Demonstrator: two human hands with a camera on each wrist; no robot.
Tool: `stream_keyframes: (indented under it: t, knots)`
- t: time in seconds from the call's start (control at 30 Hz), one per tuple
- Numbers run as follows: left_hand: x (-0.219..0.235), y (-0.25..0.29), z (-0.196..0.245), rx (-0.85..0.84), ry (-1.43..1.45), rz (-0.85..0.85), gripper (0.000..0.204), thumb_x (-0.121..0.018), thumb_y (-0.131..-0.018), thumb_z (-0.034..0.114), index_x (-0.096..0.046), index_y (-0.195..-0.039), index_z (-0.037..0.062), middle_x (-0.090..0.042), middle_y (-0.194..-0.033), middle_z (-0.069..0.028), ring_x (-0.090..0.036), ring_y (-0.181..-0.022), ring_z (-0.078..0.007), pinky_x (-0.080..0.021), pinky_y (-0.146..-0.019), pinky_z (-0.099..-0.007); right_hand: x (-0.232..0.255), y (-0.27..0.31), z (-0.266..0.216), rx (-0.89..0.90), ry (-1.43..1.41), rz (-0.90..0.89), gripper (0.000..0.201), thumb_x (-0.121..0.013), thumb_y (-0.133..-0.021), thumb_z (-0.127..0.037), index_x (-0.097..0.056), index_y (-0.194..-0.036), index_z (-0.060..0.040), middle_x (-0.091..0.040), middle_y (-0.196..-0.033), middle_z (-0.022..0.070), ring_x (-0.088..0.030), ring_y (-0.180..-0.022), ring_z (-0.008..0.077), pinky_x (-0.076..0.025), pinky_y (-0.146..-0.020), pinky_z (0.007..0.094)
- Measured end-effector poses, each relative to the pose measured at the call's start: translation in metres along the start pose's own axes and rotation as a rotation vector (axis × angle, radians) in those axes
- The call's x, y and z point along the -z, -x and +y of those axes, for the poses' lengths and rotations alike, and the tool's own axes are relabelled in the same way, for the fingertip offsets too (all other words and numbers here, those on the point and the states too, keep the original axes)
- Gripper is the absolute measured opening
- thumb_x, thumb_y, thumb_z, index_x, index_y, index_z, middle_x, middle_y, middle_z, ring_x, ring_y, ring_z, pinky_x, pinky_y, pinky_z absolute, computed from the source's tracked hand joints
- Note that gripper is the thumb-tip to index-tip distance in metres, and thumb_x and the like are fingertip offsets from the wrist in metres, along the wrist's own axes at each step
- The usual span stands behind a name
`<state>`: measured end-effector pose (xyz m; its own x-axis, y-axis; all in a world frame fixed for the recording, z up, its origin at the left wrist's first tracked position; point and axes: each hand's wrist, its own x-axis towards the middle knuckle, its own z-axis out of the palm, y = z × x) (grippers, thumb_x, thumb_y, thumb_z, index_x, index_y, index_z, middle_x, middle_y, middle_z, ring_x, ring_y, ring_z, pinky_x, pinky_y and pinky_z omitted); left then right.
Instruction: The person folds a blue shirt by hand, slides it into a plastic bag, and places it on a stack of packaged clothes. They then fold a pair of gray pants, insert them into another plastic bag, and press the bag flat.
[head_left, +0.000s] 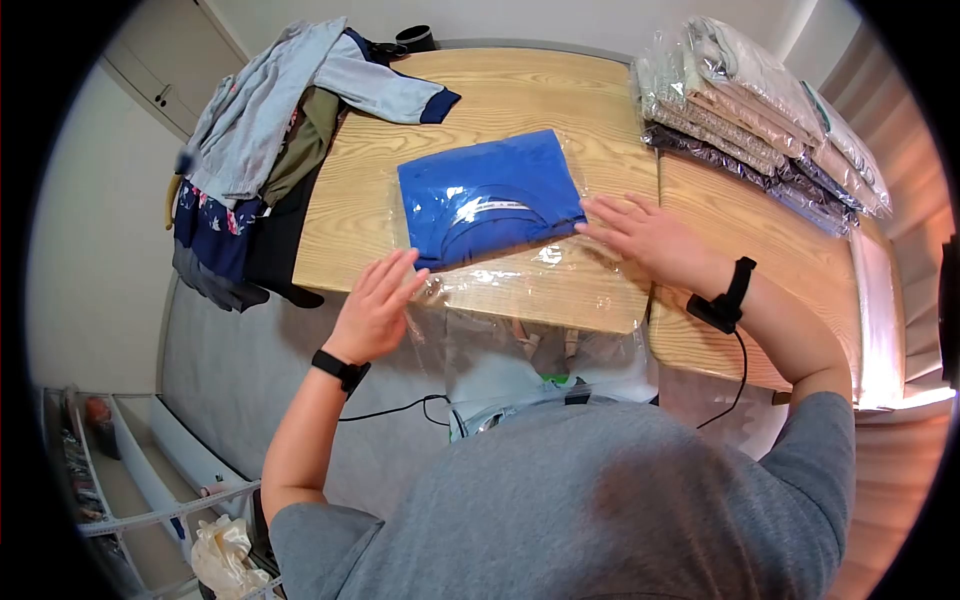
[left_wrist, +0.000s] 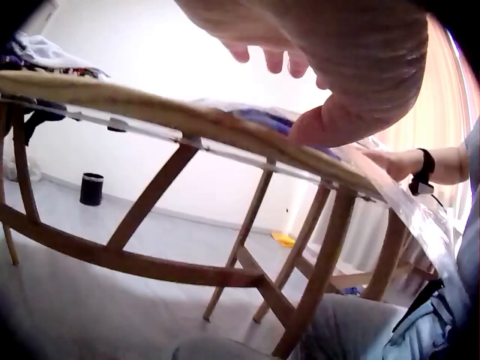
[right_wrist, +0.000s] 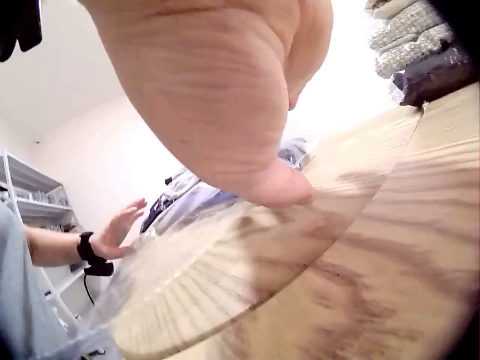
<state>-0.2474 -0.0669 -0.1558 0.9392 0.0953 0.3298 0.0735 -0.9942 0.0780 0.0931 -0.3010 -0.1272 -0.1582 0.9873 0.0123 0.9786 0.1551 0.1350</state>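
Observation:
A folded blue garment (head_left: 490, 190) lies inside a clear plastic bag (head_left: 520, 280) on the wooden table; the bag's loose end hangs over the front edge. At the garment's lower left corner is the left hand (head_left: 375, 305), fingers extended, over the bag. The right hand (head_left: 645, 240) has its fingertips by the garment's right corner, fingers spread. In the left wrist view the left hand (left_wrist: 337, 67) is beside the table edge, thumb near the blue garment (left_wrist: 266, 120). The right wrist view has the right hand (right_wrist: 225, 97) above the tabletop, thumb low.
Loose clothes (head_left: 240, 140) are heaped at the table's left edge. Bagged folded items (head_left: 760, 120) are stacked at the back right. Flat plastic bags (head_left: 878, 320) lie at the far right. A black bin (left_wrist: 91, 189) stands on the floor; a shelf rack (head_left: 150, 470) is at lower left.

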Motion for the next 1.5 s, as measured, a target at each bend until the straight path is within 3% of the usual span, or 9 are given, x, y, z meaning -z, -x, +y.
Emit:
stream_keyframes:
  t: [0.33, 0.6, 0.8, 0.93, 1.0, 1.2, 1.3, 1.37, 1.5]
  knots:
    - [-0.021, -0.008, -0.014, -0.188, 0.071, -0.104, 0.042, -0.059, -0.080, 0.011, -0.052, -0.121, 0.0081, -0.049, -0.130, -0.0079, -0.044, -0.123, -0.0238, -0.037, -0.100, -0.0383, -0.009, -0.011, 0.002, 0.185, -0.144, -0.105, 0.060, -0.055, -0.081, -0.012, -0.036, -0.137, -0.0154, -0.029, -0.146, 0.0048, -0.024, -0.136, 0.0204, -0.024, -0.108, 0.0438]
    - [-0.012, -0.012, -0.008, 0.310, 0.756, -0.073, 0.029, -0.043, -0.092, 0.015, -0.060, -0.112, 0.0023, -0.060, -0.116, -0.0130, -0.054, -0.111, -0.0262, -0.039, -0.096, -0.0344, -0.023, -0.013, 0.011, 0.094, -0.754, -0.017, 0.032, -0.051, -0.089, -0.014, -0.056, -0.119, -0.0036, -0.043, -0.136, 0.0119, -0.032, -0.132, 0.0264, -0.030, -0.105, 0.0388]
    - [-0.006, -0.016, -0.008, 0.604, 1.265, -0.066, 0.042, -0.038, -0.095, 0.028, -0.065, -0.100, -0.0038, -0.066, -0.099, -0.0111, -0.059, -0.092, -0.0184, -0.042, -0.086, -0.0302, -0.021, -0.011, 0.019, -0.280, -1.255, -0.071, 0.029, -0.045, -0.095, -0.021, -0.062, -0.112, -0.0039, -0.061, -0.115, 0.0098, -0.056, -0.106, 0.0232, -0.042, -0.093, 0.0329]
    - [0.003, -0.021, -0.005, 0.465, 1.078, -0.060, 0.051, -0.033, -0.097, 0.035, -0.065, -0.098, -0.0048, -0.067, -0.097, -0.0112, -0.060, -0.092, -0.0184, -0.043, -0.085, -0.0306, -0.021, -0.015, 0.021, -0.294, -1.249, -0.049, 0.036, -0.040, -0.097, -0.028, -0.065, -0.105, -0.0033, -0.066, -0.100, 0.0059, -0.060, -0.090, 0.0183, -0.045, -0.085, 0.0292]
    - [0.001, -0.025, -0.001, 0.634, 1.080, 0.015, 0.057, -0.030, -0.097, 0.039, -0.066, -0.093, -0.0044, -0.067, -0.093, -0.0121, -0.060, -0.090, -0.0183, -0.043, -0.084, -0.0304, -0.027, -0.021, 0.022, -0.218, -1.270, 0.032, 0.040, -0.038, -0.097, -0.031, -0.065, -0.102, -0.0020, -0.067, -0.098, 0.0057, -0.060, -0.089, 0.0166, -0.045, -0.085, 0.0283]
    - [-0.011, -0.038, -0.021, 1.014, 1.401, -0.058, 0.060, -0.029, -0.096, 0.041, -0.065, -0.075, -0.0020, -0.067, -0.087, -0.0169, -0.062, -0.075, -0.0164, -0.043, -0.066, -0.0244, -0.041, -0.039, 0.029, -0.557, -1.567, -0.011, 0.050, -0.037, -0.097, -0.037, -0.069, -0.084, -0.0006, -0.069, -0.085, 0.0080, -0.060, -0.079, 0.0142, -0.046, -0.073, 0.0268]
    - [-0.017, -0.039, -0.030, 1.076, 1.420, -0.151, 0.058, -0.029, -0.095, 0.038, -0.064, -0.073, -0.0012, -0.068, -0.082, -0.0180, -0.061, -0.067, -0.0153, -0.038, -0.058, -0.0223, -0.041, -0.043, 0.030, -0.679, -1.497, -0.030, 0.052, -0.038, -0.096, -0.040, -0.069, -0.082, -0.0004, -0.068, -0.077, 0.0069, -0.059, -0.070, 0.0129, -0.046, -0.065, 0.0255]
    - [-0.019, -0.038, -0.032, 1.056, 1.431, -0.184, 0.053, -0.032, -0.095, 0.039, -0.064, -0.076, 0.0023, -0.067, -0.082, -0.0188, -0.062, -0.069, -0.0173, -0.045, -0.068, -0.0286, -0.057, -0.042, 0.037, -0.687, -1.457, -0.065, 0.052, -0.042, -0.094, -0.041, -0.068, -0.078, -0.0001, -0.067, -0.072, 0.0063, -0.057, -0.062, 0.0120, -0.045, -0.060, 0.0255]
    - [-0.010, -0.036, -0.018, 1.123, 1.516, -0.171, 0.056, -0.029, -0.095, 0.038, -0.065, -0.078, -0.0014, -0.067, -0.082, -0.0198, -0.061, -0.066, -0.0148, -0.041, -0.062, -0.0228, -0.050, -0.038, 0.015, -0.796, -1.642, 0.119, 0.047, -0.049, -0.092, -0.037, -0.065, -0.068, -0.0006, -0.064, -0.065, 0.0075, -0.057, -0.056, 0.0126, -0.044, -0.054, 0.0245]
